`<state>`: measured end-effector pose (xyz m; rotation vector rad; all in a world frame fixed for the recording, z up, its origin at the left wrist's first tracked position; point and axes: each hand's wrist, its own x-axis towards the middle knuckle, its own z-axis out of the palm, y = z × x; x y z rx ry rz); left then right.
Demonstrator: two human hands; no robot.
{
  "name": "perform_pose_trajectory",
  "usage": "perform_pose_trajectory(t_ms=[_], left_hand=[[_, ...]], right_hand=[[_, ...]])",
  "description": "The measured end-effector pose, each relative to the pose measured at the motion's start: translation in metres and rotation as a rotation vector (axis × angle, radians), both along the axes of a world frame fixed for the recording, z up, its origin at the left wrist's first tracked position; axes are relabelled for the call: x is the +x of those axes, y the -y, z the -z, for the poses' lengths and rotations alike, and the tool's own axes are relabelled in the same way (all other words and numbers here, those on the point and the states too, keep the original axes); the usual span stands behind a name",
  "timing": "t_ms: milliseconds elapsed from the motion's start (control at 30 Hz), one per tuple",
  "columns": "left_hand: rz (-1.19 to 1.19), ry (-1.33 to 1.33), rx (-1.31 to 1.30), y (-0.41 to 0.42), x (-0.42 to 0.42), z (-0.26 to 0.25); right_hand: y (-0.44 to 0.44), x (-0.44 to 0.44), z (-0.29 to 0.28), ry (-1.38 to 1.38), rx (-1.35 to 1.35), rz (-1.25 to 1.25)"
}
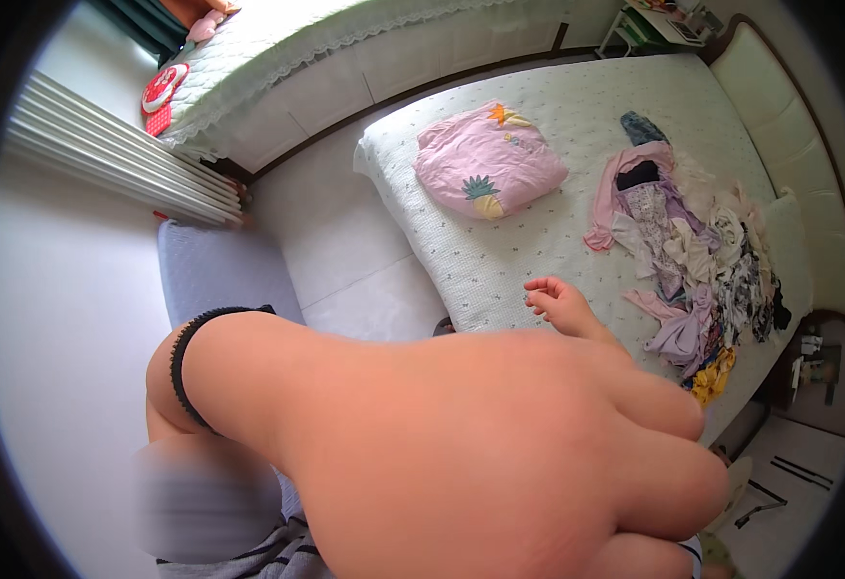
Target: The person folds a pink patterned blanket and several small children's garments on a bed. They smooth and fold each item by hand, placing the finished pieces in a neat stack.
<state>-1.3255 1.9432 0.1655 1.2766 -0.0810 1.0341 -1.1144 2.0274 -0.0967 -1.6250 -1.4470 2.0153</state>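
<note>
My left hand [480,441] looms very close to the camera, its back filling the lower middle of the view. A black hair tie [184,362] circles that wrist. The fingers bend away to the right with their tips hidden, so what they touch cannot be seen. Beyond it, my right hand [556,304] hovers above the bed [466,268], fingers slightly curled and apart, holding nothing. A pink fabric bundle with a pineapple print [484,159] rests on the bed's foot side. Toward the headboard [784,123] lies a loose heap of clothes [672,246] in mixed colours.
A white radiator [126,155] stands at the left above a grey mat [223,264]. Along the far wall runs a ledge with a quilted, lace-edged cover [278,65]. A small table [665,25] is at the back right, and a bedside table [817,369] adjoins the bed.
</note>
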Motion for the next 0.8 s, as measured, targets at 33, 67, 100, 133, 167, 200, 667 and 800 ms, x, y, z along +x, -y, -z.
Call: perform_pose_trajectory(t_ms=[33, 67, 100, 133, 167, 200, 667, 800], left_hand=[[0.001, 0.022, -0.029, -0.004, -0.006, 0.003], [0.009, 0.054, -0.058, -0.009, -0.010, 0.010], [0.002, 0.066, -0.077, -0.013, -0.016, 0.013], [0.002, 0.080, -0.094, -0.017, -0.021, 0.016], [-0.001, 0.099, -0.114, -0.022, -0.026, 0.020], [-0.006, 0.111, -0.129, -0.028, -0.030, 0.025], [-0.036, 0.235, -0.257, -0.084, -0.087, 0.090], [-0.087, 0.259, -0.276, -0.093, -0.098, 0.108]], right_hand=[[-0.008, -0.005, 0.009, 0.001, -0.007, 0.007], [-0.016, -0.010, 0.016, 0.003, -0.013, 0.015], [-0.024, -0.017, 0.021, 0.025, -0.023, 0.015], [-0.032, -0.024, 0.025, 0.048, -0.033, 0.015], [-0.041, -0.030, 0.030, 0.070, -0.043, 0.016], [-0.050, -0.035, 0.038, 0.082, -0.051, 0.028], [-0.168, -0.105, 0.189, 0.312, -0.024, 0.284], [-0.189, -0.120, 0.234, 0.488, 0.000, 0.458]])
